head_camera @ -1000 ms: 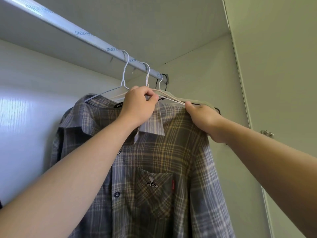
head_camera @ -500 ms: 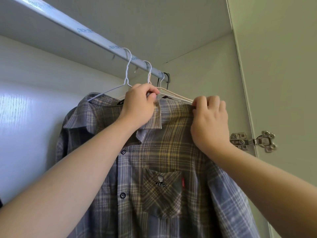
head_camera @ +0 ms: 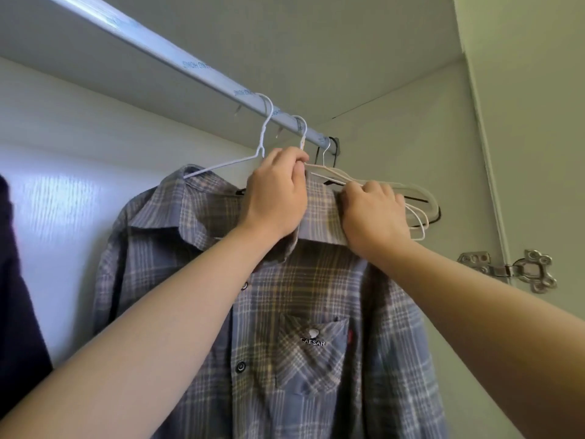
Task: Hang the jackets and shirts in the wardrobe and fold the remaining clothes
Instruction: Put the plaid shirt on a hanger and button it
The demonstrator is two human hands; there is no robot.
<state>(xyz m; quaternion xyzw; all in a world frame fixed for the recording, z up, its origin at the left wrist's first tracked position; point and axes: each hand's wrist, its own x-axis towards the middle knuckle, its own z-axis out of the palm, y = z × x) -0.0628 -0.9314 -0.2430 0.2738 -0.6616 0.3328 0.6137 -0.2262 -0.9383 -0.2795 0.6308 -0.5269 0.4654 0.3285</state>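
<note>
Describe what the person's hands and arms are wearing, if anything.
Nothing shows on them. The left hand and right hand are bare, with no gloves, rings or watch in view. The left forearm and right forearm are bare too; no sleeve or cuff shows up to the frame edges.

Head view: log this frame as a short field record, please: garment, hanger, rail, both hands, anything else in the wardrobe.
garment: plaid shirt, hanging front-on, chest pocket reads CAESAR
hanger: white wire hanger, hooked over the rail, its arm running into the shirt's collar
hands: left hand grips the collar top; right hand pinches the shoulder fabric
spare hangers: bare hangers behind the right hand
also: dark garment at the left edge; door hinge at right
</note>
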